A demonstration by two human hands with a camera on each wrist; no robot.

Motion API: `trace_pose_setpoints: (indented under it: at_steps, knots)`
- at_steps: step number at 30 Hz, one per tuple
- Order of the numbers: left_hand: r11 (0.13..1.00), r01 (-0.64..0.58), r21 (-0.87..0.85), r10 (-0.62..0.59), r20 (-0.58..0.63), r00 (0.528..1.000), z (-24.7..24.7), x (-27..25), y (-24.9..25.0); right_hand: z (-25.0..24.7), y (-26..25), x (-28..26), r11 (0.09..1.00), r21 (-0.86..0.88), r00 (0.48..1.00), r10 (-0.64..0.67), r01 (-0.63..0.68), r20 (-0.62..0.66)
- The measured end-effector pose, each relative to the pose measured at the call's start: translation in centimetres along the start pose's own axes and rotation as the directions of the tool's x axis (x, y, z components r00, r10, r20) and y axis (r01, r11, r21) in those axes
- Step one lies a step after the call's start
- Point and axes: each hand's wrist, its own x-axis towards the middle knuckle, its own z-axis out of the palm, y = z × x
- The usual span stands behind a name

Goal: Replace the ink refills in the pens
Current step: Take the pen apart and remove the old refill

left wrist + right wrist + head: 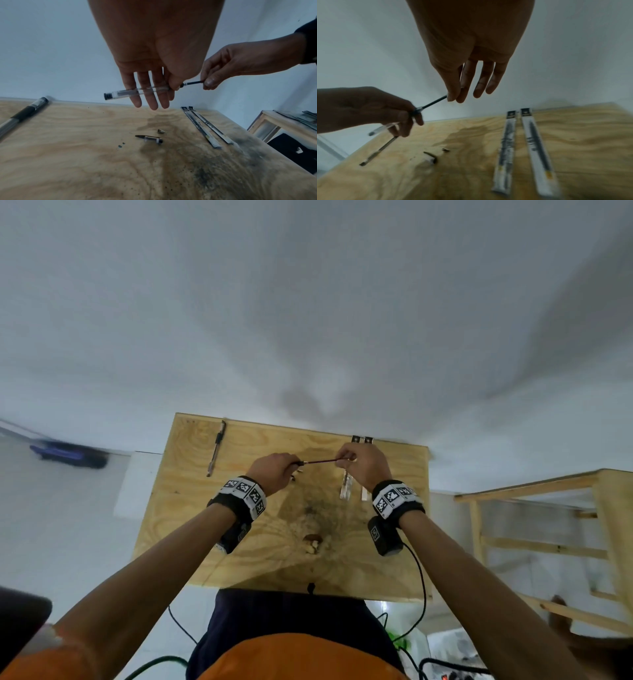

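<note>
My left hand [274,472] [173,86] holds a clear pen barrel [137,91] [385,127] above the table, thumb and forefinger gripping its front end. My right hand [356,462] [453,98] pinches the dark ink refill [320,461] [193,82] [435,102], which sticks partly out of the barrel. Two packaged refills [204,125] [520,147] lie side by side at the table's right. A pen cap [149,138] and a small metal tip piece [161,131] lie on the wood below my hands.
A second whole pen [215,448] [24,113] lies at the far left of the plywood table [274,559]. A wooden frame [548,522] stands to the right. Cables hang at the near edge. A white wall backs the table.
</note>
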Motion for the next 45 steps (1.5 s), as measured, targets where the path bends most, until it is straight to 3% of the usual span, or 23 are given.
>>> trace_pose_setpoints:
  at_steps: [5, 8, 12, 18, 23, 33, 40, 45]
  knots:
    - [0.999, 0.049, -0.024, -0.049, -0.025, 0.998, 0.9, 0.0, 2.1, -4.1, 6.4, -1.8, 0.996, -0.063, 0.996, 0.051, -0.056, -0.071]
    - [0.997, 0.077, -0.030, -0.078, -0.035, 0.996, 1.4, 0.0, 3.2, -5.1, 10.2, -2.7, 0.982, -0.054, 0.978, 0.171, -0.178, -0.116]
    - [0.993, 0.111, -0.044, -0.113, -0.054, 0.992, 2.0, -0.3, 4.1, -4.4, 14.3, -3.8, 0.927, 0.017, 0.906, 0.371, -0.375, -0.206]
    - [0.986, 0.161, -0.040, -0.164, -0.086, 0.983, 2.8, -1.0, 4.5, -1.6, 17.0, -3.9, 0.831, 0.007, 0.819, 0.550, -0.556, -0.161]
    - [0.981, 0.186, -0.048, -0.190, -0.092, 0.978, 3.1, -1.4, 4.0, 0.1, 17.1, -3.6, 0.823, -0.018, 0.823, 0.566, -0.568, -0.046]
    - [0.978, 0.201, -0.063, -0.207, -0.109, 0.972, 3.5, -1.4, 4.4, -0.4, 17.3, -3.3, 0.837, -0.021, 0.837, 0.547, -0.547, 0.010]
    - [0.977, 0.198, -0.073, -0.206, -0.126, 0.970, 3.6, -1.1, 4.8, -1.5, 16.8, -3.0, 0.848, -0.018, 0.847, 0.530, -0.530, -0.037]
    - [0.979, 0.180, -0.101, -0.191, -0.121, 0.974, 3.5, -0.8, 3.9, -1.8, 14.8, -1.9, 0.885, 0.001, 0.883, 0.464, -0.465, -0.069]
